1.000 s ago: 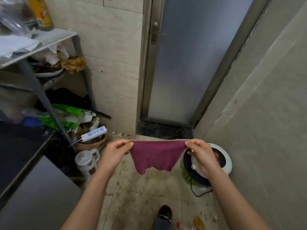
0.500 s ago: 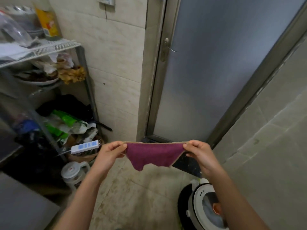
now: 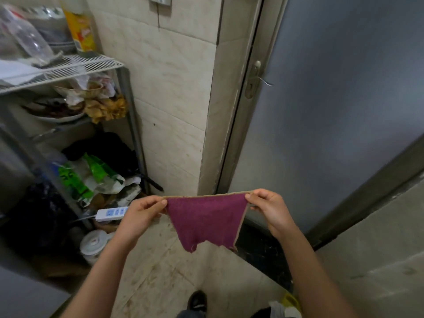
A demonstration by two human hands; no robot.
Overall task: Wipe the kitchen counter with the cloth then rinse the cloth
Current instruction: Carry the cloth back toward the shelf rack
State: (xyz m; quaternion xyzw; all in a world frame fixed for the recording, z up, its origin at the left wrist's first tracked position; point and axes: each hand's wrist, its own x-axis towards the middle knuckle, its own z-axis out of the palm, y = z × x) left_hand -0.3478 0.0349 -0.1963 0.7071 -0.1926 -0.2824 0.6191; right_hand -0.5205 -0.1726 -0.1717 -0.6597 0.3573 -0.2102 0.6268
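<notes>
I've got the cloth (image 3: 206,220) stretched out in front of me, up in the air over the floor (image 3: 160,267), not touching anything but my fingers. My left hand (image 3: 141,214) pinches its top left corner between thumb and fingers, and my right hand (image 3: 267,208) pinches the top right corner the same way. The top edge runs taut and nearly level between the two hands; the rest of the purple cloth hangs down in a rough triangle, with a pale trim showing along its top and right edges. Straight ahead stands a frosted door (image 3: 332,111) in a metal frame, its handle (image 3: 254,79) above my right hand. To my left is a wire rack (image 3: 68,67), crowded with bags and bowls. A white power strip (image 3: 110,213) sits just beside my left hand, lower down by the rack, and a white kettle (image 3: 94,245) stands on the floor below it. My shoe (image 3: 197,300) shows at the bottom edge.
</notes>
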